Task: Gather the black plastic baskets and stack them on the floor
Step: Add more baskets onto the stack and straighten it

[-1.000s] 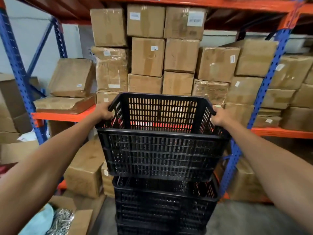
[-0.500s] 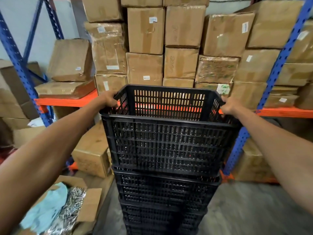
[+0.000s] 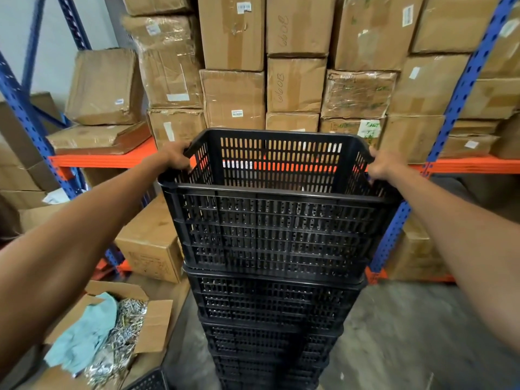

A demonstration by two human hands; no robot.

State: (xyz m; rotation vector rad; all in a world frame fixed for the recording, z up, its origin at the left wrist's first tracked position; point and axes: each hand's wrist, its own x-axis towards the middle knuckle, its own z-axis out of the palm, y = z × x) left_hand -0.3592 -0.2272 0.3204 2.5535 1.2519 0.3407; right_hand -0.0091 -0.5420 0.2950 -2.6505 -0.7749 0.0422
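Observation:
A black slatted plastic basket (image 3: 275,235) sits on top of a stack of black baskets (image 3: 270,327) that rises from the floor in the middle of the view. My left hand (image 3: 176,156) grips the top basket's left rim near the far corner. My right hand (image 3: 384,164) grips its right rim. The top basket is empty and rests nested in the one below. The corner of another black basket (image 3: 149,381) shows at the bottom edge.
Behind the stack stands a blue and orange shelf rack (image 3: 450,114) packed with cardboard boxes (image 3: 233,97). An open box with screws and a teal cloth (image 3: 104,333) lies at lower left. A closed box (image 3: 152,243) sits under the shelf. Grey concrete floor (image 3: 408,333) lies to the right.
The top basket has come down onto the stack, closing the gap to the basket below. Both hands kept their grip on the rims. The view has tilted downward.

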